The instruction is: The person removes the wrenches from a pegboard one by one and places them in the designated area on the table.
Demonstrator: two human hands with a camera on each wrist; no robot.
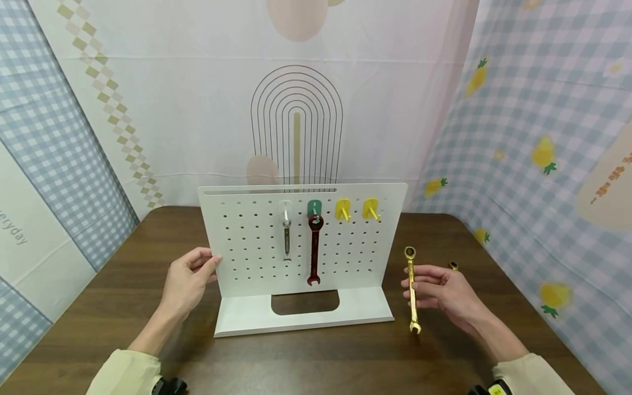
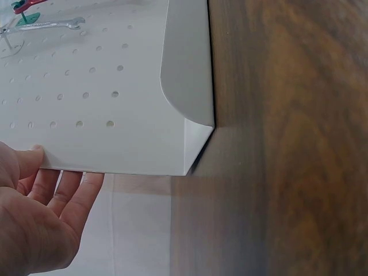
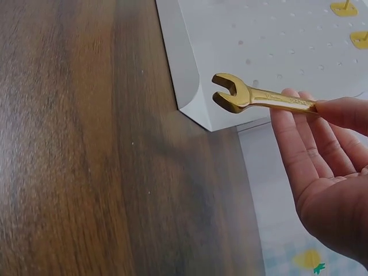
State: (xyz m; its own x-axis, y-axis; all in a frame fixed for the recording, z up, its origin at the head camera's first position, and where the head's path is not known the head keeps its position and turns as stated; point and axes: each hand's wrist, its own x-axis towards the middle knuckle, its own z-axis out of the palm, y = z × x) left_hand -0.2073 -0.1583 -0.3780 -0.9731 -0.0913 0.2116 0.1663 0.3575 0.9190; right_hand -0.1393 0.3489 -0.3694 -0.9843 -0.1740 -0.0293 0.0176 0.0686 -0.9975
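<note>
A white pegboard (image 1: 252, 247) stands upright on the table. My left hand (image 1: 186, 281) pinches its left edge, thumb on the front and fingers behind, as the left wrist view shows. To the right of the board, my right hand (image 1: 444, 293) holds a gold combination wrench (image 1: 412, 291) between thumb and fingers, ring end up and open end down. In the right wrist view the wrench's open jaw (image 3: 233, 92) points away from the hand. A small silver wrench (image 1: 287, 240) hangs from a white hook (image 1: 285, 211), and a red wrench (image 1: 315, 252) from a green hook (image 1: 314, 207).
Two yellow hooks (image 1: 343, 209) on the board's right half carry nothing. Behind my right hand, the ring end of another gold wrench (image 1: 453, 265) shows on the wooden table (image 1: 306, 362). Patterned cloth (image 1: 395, 120) surrounds the table at the back and sides.
</note>
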